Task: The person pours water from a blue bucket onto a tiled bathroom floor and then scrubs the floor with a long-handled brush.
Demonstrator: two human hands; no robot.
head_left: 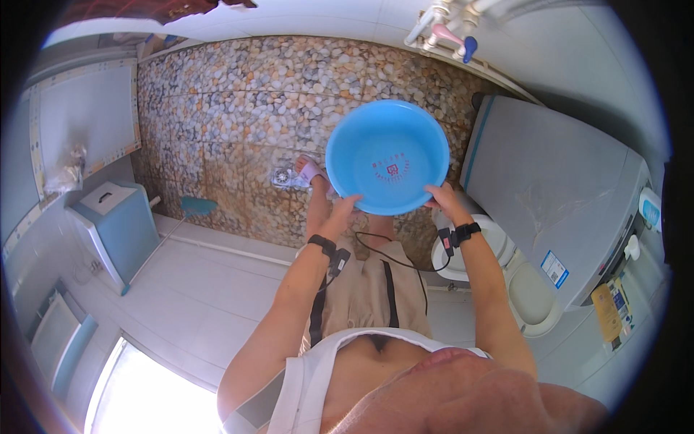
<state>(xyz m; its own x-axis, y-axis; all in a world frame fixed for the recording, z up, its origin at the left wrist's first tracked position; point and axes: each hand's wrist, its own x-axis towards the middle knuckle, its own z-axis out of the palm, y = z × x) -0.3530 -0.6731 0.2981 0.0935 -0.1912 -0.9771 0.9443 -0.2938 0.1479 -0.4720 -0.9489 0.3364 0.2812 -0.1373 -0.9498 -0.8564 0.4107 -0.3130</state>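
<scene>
A round blue plastic basin (374,135) hangs in front of me above the floor, its inside facing up and a red printed mark on its bottom. My left hand (346,207) grips the near rim on the left, thumb over the edge. On the near right of the rim, my right hand (445,199) holds it the same way. The fingers of both hands are mostly hidden under the basin. Nothing shows inside it. Black straps with small devices circle both wrists, and a black cable (401,259) dangles between them.
Right of me stand a white toilet (534,295) and a grey washing machine (558,163). Pipes with pink and blue valve handles (469,48) run along the far wall. A floor drain (282,176) lies beside my slippered foot. A long-handled green brush (198,205) and a blue cabinet (122,228) are left.
</scene>
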